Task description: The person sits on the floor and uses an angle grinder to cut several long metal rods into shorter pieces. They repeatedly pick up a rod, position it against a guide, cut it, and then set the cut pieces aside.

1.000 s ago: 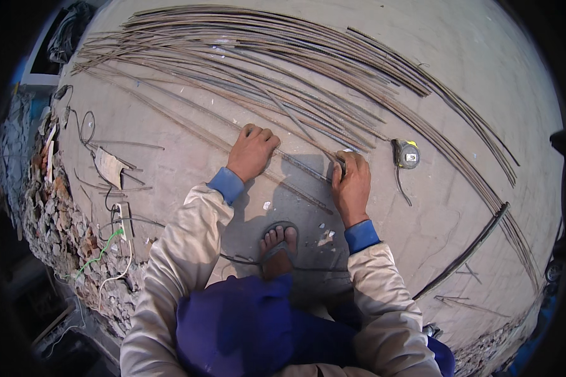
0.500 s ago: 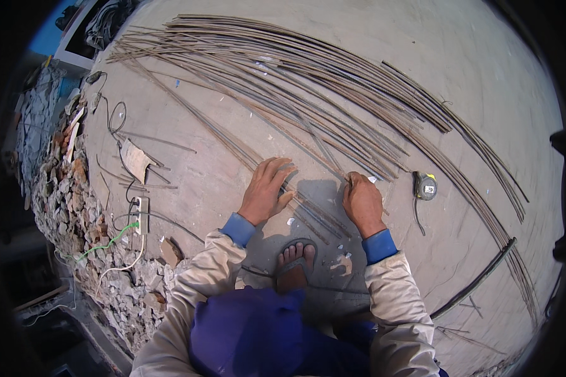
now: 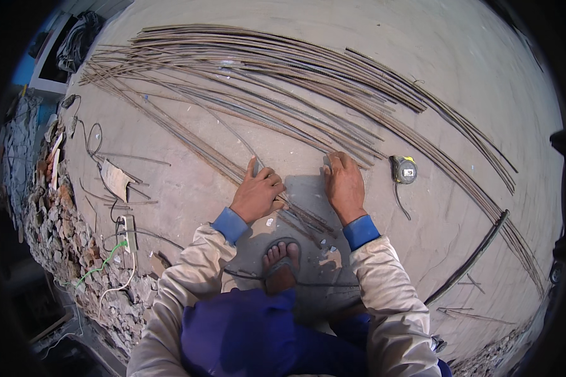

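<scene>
My left hand [image 3: 258,196] rests low over a small group of thin rusty rebar rods [image 3: 201,146], its fingers curled round them and the index finger pointing outward along one rod. The rods' near ends [image 3: 311,223] stick out past my thumb, close to my foot. To the right, my right hand [image 3: 346,187] is closed with bent fingers at the near end of another rebar rod [image 3: 289,131] from the middle of the pile; its fingertips are partly hidden. Beyond both hands spreads the large rebar pile [image 3: 245,47].
A tape measure [image 3: 404,171] lies right of my right hand. A black hose [image 3: 471,267] curves at the right. Rubble [image 3: 63,220], a white power strip [image 3: 128,234] with cables and a piece of cardboard [image 3: 115,181] lie at the left. My sandalled foot [image 3: 281,264] is between my arms.
One rod has swung from my right hand's side across to my left hand's group. My right hand has shifted to another rod's end. The whole view has slid a little left.
</scene>
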Available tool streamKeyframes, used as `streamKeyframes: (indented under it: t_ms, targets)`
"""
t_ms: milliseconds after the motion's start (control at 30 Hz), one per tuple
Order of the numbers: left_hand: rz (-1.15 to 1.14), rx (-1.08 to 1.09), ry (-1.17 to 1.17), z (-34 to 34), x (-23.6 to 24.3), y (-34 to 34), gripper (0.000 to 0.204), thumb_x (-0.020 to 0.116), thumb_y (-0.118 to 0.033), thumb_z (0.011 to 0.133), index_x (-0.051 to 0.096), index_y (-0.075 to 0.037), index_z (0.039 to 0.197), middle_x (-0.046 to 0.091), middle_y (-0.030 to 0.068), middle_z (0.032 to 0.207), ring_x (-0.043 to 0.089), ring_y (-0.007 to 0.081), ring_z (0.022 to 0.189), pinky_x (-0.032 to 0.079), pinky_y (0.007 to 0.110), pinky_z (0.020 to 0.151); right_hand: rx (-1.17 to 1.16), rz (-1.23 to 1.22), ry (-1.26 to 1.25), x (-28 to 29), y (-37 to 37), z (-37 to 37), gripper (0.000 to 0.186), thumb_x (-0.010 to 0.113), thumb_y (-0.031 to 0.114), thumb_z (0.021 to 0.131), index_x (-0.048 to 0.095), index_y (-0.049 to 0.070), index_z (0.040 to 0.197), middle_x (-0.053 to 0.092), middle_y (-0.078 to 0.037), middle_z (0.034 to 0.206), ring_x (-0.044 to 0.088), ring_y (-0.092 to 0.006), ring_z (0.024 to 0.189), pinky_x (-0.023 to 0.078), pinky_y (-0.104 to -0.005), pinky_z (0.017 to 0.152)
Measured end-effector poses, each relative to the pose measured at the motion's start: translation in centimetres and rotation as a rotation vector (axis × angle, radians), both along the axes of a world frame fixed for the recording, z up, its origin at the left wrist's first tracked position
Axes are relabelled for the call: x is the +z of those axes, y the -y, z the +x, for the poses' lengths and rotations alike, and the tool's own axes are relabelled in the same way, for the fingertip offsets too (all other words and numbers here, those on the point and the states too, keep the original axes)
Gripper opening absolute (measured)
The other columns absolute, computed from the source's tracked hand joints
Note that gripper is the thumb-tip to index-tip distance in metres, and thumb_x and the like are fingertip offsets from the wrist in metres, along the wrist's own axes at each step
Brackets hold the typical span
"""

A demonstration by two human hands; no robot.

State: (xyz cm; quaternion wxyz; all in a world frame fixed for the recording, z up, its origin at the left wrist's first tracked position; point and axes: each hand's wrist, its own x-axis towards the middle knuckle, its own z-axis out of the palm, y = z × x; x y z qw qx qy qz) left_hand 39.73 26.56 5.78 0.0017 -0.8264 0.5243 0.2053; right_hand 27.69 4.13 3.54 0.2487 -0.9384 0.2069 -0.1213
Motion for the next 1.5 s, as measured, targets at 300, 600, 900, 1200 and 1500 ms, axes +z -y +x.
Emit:
streamKeyframes:
  t_ms: [300, 600, 900, 1200, 1500]
  targets:
    - [-0.094, 0.018, 0.028, -0.7, -0.5, -0.8, 0.053, 0.08, -0.057, 0.087, 0.08, -0.016, 0.12, 0.068, 0.0059, 0.13, 0.054, 0.0264, 0.141, 0.014, 0.067, 0.134, 0.086, -0.246, -0.094, -2.3, 3.4, 1.8, 0.014, 0.067, 0.01, 0.095, 0.07, 0.008, 0.109, 0.067, -0.012, 0.115, 0.071, -0.0337, 0.101, 0.059, -0.0449, 0.088]
    - [-0.154, 0.082, -0.066, -0.2, -0.3, -0.1, 0.054, 0.078, -0.046, 0.094, 0.071, -0.007, 0.132, 0.066, 0.0137, 0.131, 0.059, 0.0331, 0.132, 0.028, 0.056, 0.131, 0.096, -0.118, -0.231, -0.6, 0.5, 0.2, 0.014, 0.074, 0.014, 0.091, 0.075, 0.004, 0.1, 0.067, -0.015, 0.118, 0.072, -0.034, 0.108, 0.061, -0.0447, 0.09]
    - [-0.464, 0.041, 0.048, 1.3, -2.1, 5.3, 0.051, 0.076, -0.022, 0.096, 0.063, -0.008, 0.143, 0.061, 0.0126, 0.145, 0.056, 0.0337, 0.138, 0.044, 0.046, 0.12, 0.029, 0.224, -0.24, -0.7, -6.0, -4.4, 0.02, 0.074, 0.021, 0.096, 0.077, 0.002, 0.105, 0.068, -0.017, 0.115, 0.068, -0.0375, 0.11, 0.056, -0.0455, 0.097]
    - [-0.419, -0.008, 0.263, 1.5, -4.8, 10.2, 0.053, 0.071, -0.019, 0.096, 0.058, -0.008, 0.147, 0.059, 0.015, 0.146, 0.052, 0.0353, 0.141, 0.04, 0.054, 0.119, 0.007, 0.232, -0.231, -0.9, -6.4, -5.1, 0.021, 0.072, 0.018, 0.096, 0.075, 0.001, 0.107, 0.067, -0.019, 0.115, 0.067, -0.0385, 0.111, 0.055, -0.046, 0.099]
    - [-0.323, 0.045, 0.095, 2.5, -3.1, 11.3, 0.044, 0.08, -0.028, 0.089, 0.068, -0.007, 0.126, 0.064, 0.0137, 0.127, 0.058, 0.0358, 0.125, 0.043, 0.05, 0.112, 0.008, 0.244, -0.175, -0.3, -6.5, -4.9, 0.019, 0.071, 0.019, 0.097, 0.074, 0.001, 0.104, 0.068, -0.019, 0.115, 0.068, -0.0397, 0.111, 0.057, -0.0478, 0.095]
